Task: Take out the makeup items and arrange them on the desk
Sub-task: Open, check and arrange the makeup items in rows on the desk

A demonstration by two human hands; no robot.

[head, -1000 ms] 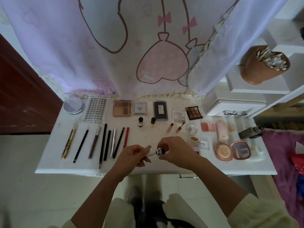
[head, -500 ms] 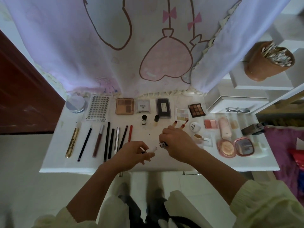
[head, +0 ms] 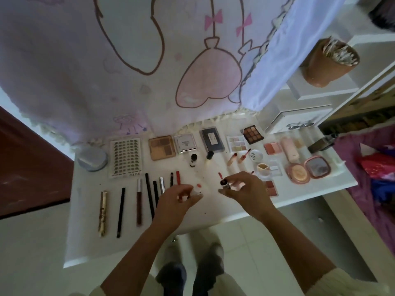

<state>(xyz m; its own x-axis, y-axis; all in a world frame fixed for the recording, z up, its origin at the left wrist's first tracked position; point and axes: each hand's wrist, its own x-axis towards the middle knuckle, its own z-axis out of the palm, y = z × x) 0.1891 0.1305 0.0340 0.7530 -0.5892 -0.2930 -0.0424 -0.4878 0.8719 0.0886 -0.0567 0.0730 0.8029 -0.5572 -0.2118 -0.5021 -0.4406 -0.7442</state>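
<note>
Two pieces, one item: the lip gloss is uncapped and split btw the hands, just above the near-middle of the desk (head: 213,212). The left hand (head: 179,194) has its fingers curled round the pale tube (head: 197,187), pink mouth exposed and facing right. The right hand (head: 245,189) pinches the dark cap (head: 224,184) w/ thumb and first fingers, other fingers loosely spread. The wand (head: 219,175) sticks out toward the far side, tip red w/ product.

Risks, as I judge them:
- Wet wand tip is the main one. If it dips or swings, it smears the white desktop or an item already laid out.
- The open tube sits in a curled grip, not upright as far as I can tell. Tilt it more and gloss could run out of the mouth.
- Recapping takes aim, since the mouth is small. A miss wipes product on the tube's outside or on fingers, then onto whatever gets touched next.
- Crowding: the row of pencils (head: 149,195) lies just left of the left hand, and a small blush palette (head: 271,188) sits right beside the right wrist. A sideways elbow or wrist move nudges them out of line.
- Two small bottles (head: 193,160) stand upright just beyond the hands, so a fwd reach could tip them.
</note>
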